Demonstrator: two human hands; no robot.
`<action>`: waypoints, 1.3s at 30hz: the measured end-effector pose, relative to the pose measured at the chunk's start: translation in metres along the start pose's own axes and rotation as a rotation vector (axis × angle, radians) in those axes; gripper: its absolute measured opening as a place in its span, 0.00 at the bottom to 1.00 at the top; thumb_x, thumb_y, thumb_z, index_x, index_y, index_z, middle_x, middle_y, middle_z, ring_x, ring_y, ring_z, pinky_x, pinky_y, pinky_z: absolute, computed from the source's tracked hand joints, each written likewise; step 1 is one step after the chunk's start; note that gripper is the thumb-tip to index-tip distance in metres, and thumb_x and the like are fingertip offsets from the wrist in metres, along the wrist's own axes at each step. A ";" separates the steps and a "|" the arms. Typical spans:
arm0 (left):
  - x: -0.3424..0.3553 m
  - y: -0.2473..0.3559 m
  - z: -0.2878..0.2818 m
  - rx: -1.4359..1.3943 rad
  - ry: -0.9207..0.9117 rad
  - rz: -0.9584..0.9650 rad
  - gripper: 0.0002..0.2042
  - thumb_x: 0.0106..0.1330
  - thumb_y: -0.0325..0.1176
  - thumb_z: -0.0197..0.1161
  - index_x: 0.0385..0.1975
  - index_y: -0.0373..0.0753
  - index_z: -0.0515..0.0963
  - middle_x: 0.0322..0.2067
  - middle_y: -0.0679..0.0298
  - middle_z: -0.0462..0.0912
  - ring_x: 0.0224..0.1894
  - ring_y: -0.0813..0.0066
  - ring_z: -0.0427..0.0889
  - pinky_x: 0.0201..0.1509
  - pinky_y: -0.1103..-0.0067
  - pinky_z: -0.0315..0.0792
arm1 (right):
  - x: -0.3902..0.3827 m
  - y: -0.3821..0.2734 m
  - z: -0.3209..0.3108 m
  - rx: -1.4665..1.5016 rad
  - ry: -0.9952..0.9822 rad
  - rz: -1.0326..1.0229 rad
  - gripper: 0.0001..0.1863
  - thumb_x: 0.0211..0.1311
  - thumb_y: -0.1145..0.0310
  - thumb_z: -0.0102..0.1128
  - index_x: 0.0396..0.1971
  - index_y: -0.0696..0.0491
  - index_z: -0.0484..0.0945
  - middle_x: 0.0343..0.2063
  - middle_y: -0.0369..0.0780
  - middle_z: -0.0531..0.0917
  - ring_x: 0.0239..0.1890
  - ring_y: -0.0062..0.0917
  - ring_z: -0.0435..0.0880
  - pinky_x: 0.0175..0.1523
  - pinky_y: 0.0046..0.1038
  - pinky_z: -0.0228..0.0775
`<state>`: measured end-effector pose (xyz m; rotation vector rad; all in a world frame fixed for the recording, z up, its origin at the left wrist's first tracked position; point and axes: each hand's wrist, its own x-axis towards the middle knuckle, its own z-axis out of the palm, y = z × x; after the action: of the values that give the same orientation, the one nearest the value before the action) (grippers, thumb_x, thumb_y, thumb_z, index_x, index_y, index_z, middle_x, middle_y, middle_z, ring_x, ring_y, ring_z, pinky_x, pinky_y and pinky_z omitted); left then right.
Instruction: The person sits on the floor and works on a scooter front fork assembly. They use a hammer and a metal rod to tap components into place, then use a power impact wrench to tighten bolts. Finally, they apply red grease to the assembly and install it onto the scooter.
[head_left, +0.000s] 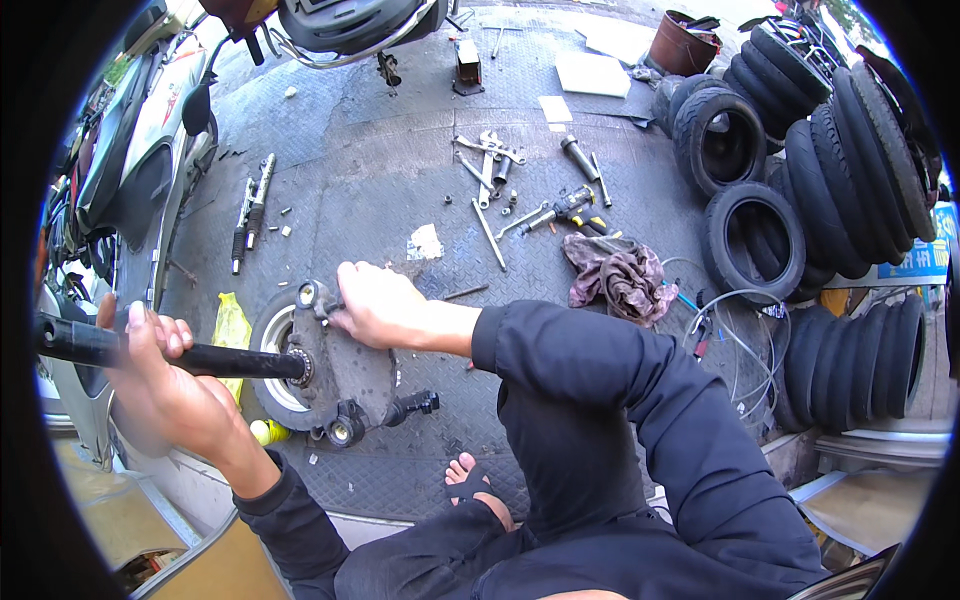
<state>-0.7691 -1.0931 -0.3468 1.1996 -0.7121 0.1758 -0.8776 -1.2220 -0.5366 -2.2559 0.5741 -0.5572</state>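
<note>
My left hand (pixel 175 395) is wrapped round a long black metal tube (pixel 240 362) lying almost horizontally, with a ringed bearing seat at its right end. That end joins a dirty triangular metal fork clamp (pixel 355 385) with round sockets at its corners. My right hand (pixel 380 305) grips the clamp's upper corner, its fingertips partly hidden. A small wheel with a pale rim (pixel 268 393) lies flat beneath the assembly. A crumpled yellow bag (pixel 230 315) and a small yellow container (pixel 268 432) are beside it.
Wrenches (pixel 490 160), a tool with yellow handles (pixel 570 205) and a crumpled rag (pixel 620 280) lie on the metal floor (pixel 360 180). Tyres (pixel 850 350) are stacked right, beside hoses (pixel 745 370). Two shock absorbers (pixel 255 210) and scooters (pixel 150 180) are left. My bare, strapped foot (pixel 470 485) is below.
</note>
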 end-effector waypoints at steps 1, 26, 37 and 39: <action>0.000 0.000 0.000 0.000 -0.005 0.016 0.19 0.75 0.24 0.60 0.63 0.27 0.72 0.25 0.70 0.67 0.27 0.85 0.65 0.36 0.83 0.66 | 0.001 0.000 -0.001 -0.003 -0.049 0.019 0.19 0.71 0.58 0.65 0.39 0.63 0.76 0.37 0.57 0.82 0.42 0.54 0.86 0.49 0.50 0.80; 0.005 -0.010 -0.013 0.082 -0.016 0.064 0.20 0.73 0.26 0.64 0.62 0.27 0.73 0.30 0.65 0.74 0.31 0.82 0.70 0.40 0.79 0.68 | 0.001 -0.001 -0.011 -0.036 -0.111 -0.016 0.20 0.63 0.68 0.64 0.48 0.69 0.76 0.47 0.61 0.82 0.45 0.55 0.89 0.50 0.48 0.84; 0.021 -0.029 -0.041 -0.060 -0.076 0.051 0.09 0.77 0.20 0.59 0.53 0.25 0.79 0.33 0.61 0.74 0.33 0.78 0.71 0.40 0.80 0.70 | 0.004 -0.005 -0.011 -0.002 -0.106 0.019 0.27 0.64 0.63 0.67 0.51 0.69 0.70 0.45 0.61 0.82 0.44 0.57 0.88 0.49 0.50 0.84; 0.023 -0.032 -0.048 0.335 -0.161 0.284 0.06 0.77 0.17 0.57 0.47 0.22 0.79 0.34 0.61 0.75 0.33 0.77 0.70 0.42 0.77 0.74 | 0.006 -0.006 -0.017 -0.025 -0.201 0.004 0.27 0.63 0.62 0.69 0.50 0.70 0.73 0.45 0.61 0.82 0.46 0.55 0.88 0.51 0.48 0.84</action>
<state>-0.7163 -1.0679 -0.3675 1.4381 -1.0226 0.4531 -0.8803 -1.2308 -0.5202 -2.3002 0.4858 -0.3178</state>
